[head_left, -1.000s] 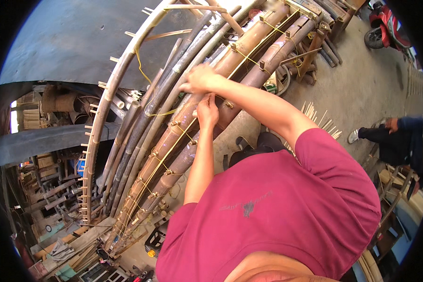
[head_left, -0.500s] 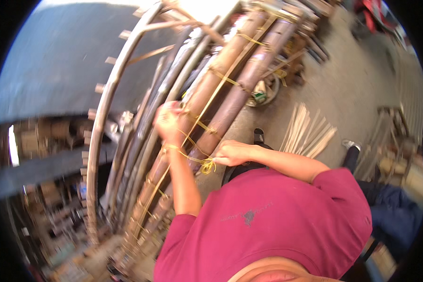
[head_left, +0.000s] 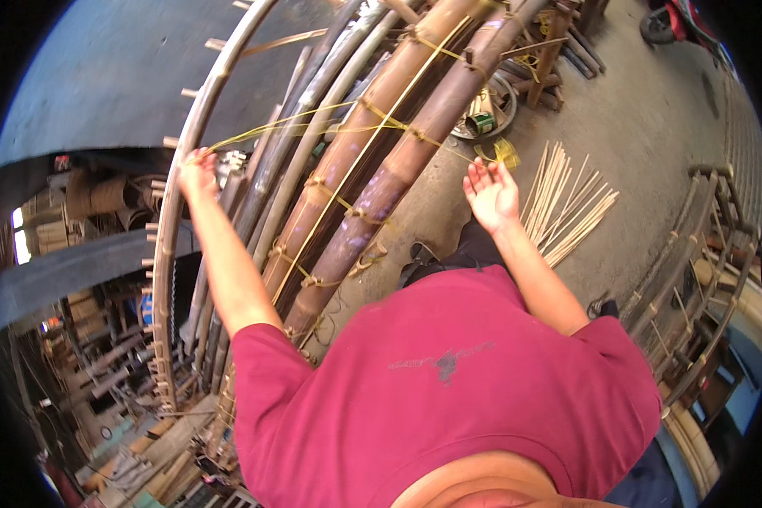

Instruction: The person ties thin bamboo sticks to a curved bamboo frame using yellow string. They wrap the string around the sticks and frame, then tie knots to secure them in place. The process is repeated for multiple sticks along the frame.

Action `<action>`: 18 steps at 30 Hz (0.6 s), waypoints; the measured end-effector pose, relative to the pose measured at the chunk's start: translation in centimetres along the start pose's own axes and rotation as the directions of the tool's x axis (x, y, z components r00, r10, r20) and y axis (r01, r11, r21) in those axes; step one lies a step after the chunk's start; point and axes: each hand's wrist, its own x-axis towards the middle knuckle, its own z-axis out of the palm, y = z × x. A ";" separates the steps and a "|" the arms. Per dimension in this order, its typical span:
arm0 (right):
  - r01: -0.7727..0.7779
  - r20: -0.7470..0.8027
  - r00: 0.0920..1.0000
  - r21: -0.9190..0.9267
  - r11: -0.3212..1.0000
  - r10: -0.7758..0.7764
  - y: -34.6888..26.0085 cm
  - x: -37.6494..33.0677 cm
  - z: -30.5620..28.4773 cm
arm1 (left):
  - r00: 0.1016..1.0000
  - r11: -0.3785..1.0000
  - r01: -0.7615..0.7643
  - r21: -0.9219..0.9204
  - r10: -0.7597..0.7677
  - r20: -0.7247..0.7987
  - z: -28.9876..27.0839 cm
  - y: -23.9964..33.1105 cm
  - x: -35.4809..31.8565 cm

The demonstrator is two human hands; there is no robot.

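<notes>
Two thick brown bamboo poles (head_left: pixel 372 195) run diagonally, lashed together with yellow twine (head_left: pixel 271 127). My left hand (head_left: pixel 196 173) is stretched out to the left by a curved bamboo rail (head_left: pixel 171 254), shut on the end of the twine. The strand runs taut from that hand to a knot on the poles. My right hand (head_left: pixel 491 193) hovers open, palm up and fingers spread, to the right of the poles. A loose tuft of yellow twine (head_left: pixel 505 152) lies just beyond its fingertips.
A bundle of thin bamboo splints (head_left: pixel 567 203) lies on the concrete floor at right. A round metal dish with a green can (head_left: pixel 481 123) sits beyond it. Another curved bamboo frame (head_left: pixel 694 254) stands at far right, stacked wood (head_left: pixel 85 381) at lower left.
My left hand has swung out to the left, drawing the twine taut. My right hand has left the poles, moved right and opened.
</notes>
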 end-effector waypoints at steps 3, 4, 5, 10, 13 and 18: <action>-0.173 -0.068 0.984 -0.095 0.980 0.167 5.2 -1.4 -4.0 | 0.858 0.768 -0.200 0.609 0.437 -0.269 -10.3 4.0 -0.9; -0.293 -0.088 0.955 -0.171 0.941 0.282 7.0 -2.1 -4.4 | 0.753 0.421 -0.175 0.890 0.640 -0.155 -13.0 4.6 -2.0; -0.419 -0.081 0.907 -0.262 0.869 0.412 8.3 -2.8 -4.7 | 0.900 0.303 -0.134 0.943 0.436 -0.012 -10.3 3.9 -4.2; -0.584 0.106 0.742 -0.384 0.716 0.662 14.7 -3.5 0.5 | 0.751 0.344 -0.584 0.735 -0.116 0.650 4.4 -7.4 -24.5; 0.126 0.155 0.986 -0.476 0.870 -0.058 19.3 -1.4 5.9 | 0.880 0.222 -0.430 0.875 -0.113 0.462 8.2 -12.1 -29.5; 0.875 0.605 0.462 -0.191 -0.445 0.648 23.6 -1.4 16.5 | 0.788 0.455 -0.616 0.643 0.374 0.489 6.6 -16.2 -29.1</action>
